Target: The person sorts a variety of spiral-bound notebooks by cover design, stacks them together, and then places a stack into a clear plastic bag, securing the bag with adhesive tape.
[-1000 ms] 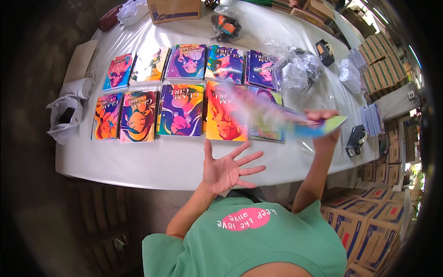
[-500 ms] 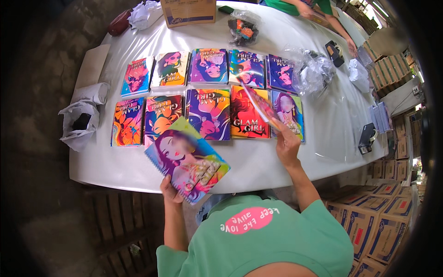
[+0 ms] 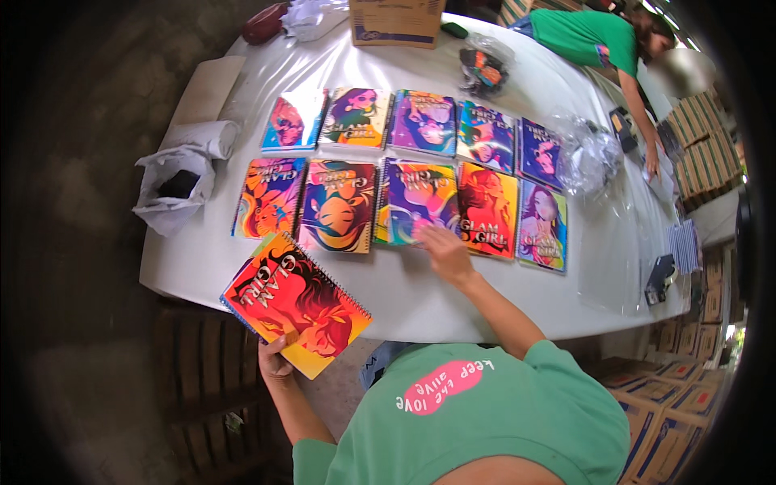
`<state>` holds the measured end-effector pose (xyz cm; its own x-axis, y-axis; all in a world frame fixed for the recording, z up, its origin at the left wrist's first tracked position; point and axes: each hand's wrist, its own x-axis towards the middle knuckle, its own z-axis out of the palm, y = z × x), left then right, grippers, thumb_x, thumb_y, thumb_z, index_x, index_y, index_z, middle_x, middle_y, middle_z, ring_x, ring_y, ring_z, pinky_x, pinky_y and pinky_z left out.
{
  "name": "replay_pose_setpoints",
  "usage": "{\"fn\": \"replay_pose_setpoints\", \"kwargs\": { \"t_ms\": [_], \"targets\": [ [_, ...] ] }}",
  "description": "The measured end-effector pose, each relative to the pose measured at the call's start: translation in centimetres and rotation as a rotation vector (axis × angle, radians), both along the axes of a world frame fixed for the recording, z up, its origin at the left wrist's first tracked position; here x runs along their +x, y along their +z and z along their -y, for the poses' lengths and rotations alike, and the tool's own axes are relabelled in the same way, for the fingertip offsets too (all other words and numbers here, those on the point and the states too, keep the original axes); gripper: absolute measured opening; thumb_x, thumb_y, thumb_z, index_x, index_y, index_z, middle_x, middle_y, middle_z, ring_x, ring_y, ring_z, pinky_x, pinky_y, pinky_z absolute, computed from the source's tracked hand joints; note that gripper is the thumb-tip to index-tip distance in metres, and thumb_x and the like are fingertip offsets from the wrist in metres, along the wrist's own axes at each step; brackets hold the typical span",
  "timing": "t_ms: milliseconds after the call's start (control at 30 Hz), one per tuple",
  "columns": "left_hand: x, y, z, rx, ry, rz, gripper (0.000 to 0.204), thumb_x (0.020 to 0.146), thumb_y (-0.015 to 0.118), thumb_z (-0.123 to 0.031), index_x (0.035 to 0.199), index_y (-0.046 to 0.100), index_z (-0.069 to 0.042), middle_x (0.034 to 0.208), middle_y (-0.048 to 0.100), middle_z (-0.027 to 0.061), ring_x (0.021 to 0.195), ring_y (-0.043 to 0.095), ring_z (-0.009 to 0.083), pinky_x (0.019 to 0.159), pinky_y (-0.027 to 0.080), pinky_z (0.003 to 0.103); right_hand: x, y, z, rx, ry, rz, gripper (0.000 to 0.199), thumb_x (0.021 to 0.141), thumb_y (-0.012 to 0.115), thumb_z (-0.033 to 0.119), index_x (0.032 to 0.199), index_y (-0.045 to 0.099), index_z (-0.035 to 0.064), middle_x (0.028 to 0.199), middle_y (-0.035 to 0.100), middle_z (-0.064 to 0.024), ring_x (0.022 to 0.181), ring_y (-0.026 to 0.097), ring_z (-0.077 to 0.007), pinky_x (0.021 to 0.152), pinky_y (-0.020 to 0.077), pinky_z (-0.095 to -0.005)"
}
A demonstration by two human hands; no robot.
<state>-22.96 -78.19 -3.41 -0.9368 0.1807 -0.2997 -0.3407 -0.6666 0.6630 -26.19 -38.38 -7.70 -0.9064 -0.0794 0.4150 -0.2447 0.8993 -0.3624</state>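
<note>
My left hand (image 3: 276,356) grips the lower corner of a small stack of spiral notebooks, held tilted in front of the table's near edge. On top is a notebook with a red and orange cover (image 3: 301,311). My right hand (image 3: 444,252), slightly blurred, is closed at the lower edge of a purple and yellow notebook (image 3: 419,198) in the middle of the near row. That notebook sits a little askew over another cover showing at its left. Next to it lie a dark red notebook (image 3: 338,206) and a bright red one (image 3: 487,206).
A far row of notebooks (image 3: 353,117) lies behind. Plastic bags (image 3: 594,153), a tape dispenser (image 3: 660,279) and a white bag (image 3: 174,190) surround them on the white-covered table (image 3: 194,279). A cardboard box (image 3: 396,23) stands far back. Another person in green (image 3: 586,36) reaches in at far right.
The red notebook has gone from my right hand onto the stack in my left. My right hand has moved left to the middle notebook. The other person leans further into view.
</note>
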Motion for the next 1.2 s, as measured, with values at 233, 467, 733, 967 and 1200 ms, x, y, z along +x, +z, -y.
{"fn": "replay_pose_setpoints", "kwargs": {
  "t_ms": [233,467,733,967,1200],
  "targets": [
    [0.6,-2.7,-1.7,0.514,-0.063,0.079,0.068,0.084,0.055,-0.051,0.128,0.044,-0.002,0.122,0.054,0.0182,0.110,0.054,0.0338,0.096,0.041,0.050,-3.4,15.7,1.6,-1.244,0.664,0.187,0.016,0.084,0.060,0.005,0.099,0.062,-0.0021,0.098,0.066,-0.0119,0.097,0.062,-0.0222,0.088,0.0474,-0.0345],
    [0.2,-1.6,-4.1,0.534,-0.052,-0.130,0.059,0.064,0.055,-0.011,0.121,0.048,0.004,0.116,0.057,0.0188,0.102,0.057,0.0331,0.093,0.045,0.042,-12.7,12.0,13.0,-0.565,0.831,0.444,0.038,0.084,0.056,0.015,0.121,0.053,0.0096,0.130,0.049,-0.0166,0.122,0.046,-0.0293,0.102,0.0345,-0.0410],
    [7.3,-7.3,2.8,0.642,0.220,0.207,0.049,0.067,0.055,-0.004,0.116,0.052,0.005,0.106,0.061,0.0196,0.091,0.062,0.0310,0.083,0.051,0.043,-7.4,3.0,13.1,-0.091,0.266,-0.028,0.036,0.082,0.057,0.012,0.117,0.055,0.0025,0.120,0.057,-0.0125,0.106,0.057,-0.0272,0.090,0.0448,-0.0400],
    [2.5,-8.6,1.9,0.540,0.187,0.079,0.056,0.069,0.063,-0.013,0.121,0.049,0.003,0.108,0.060,0.0181,0.094,0.061,0.0313,0.085,0.050,0.045,0.9,13.1,20.6,0.140,0.971,0.276,0.030,0.076,0.062,0.013,0.105,0.062,0.0045,0.099,0.066,-0.0112,0.088,0.065,-0.0269,0.076,0.0526,-0.0383],
    [2.4,-6.9,0.8,0.322,0.533,0.288,0.038,0.051,0.055,-0.006,0.087,0.058,0.004,0.069,0.061,0.0148,0.054,0.059,0.0286,0.055,0.054,0.037,-17.6,5.6,27.6,0.118,0.307,-0.049,0.047,0.082,0.060,0.031,0.117,0.052,-0.0005,0.121,0.053,-0.0197,0.110,0.052,-0.0339,0.092,0.0431,-0.0419]
  ]
}}
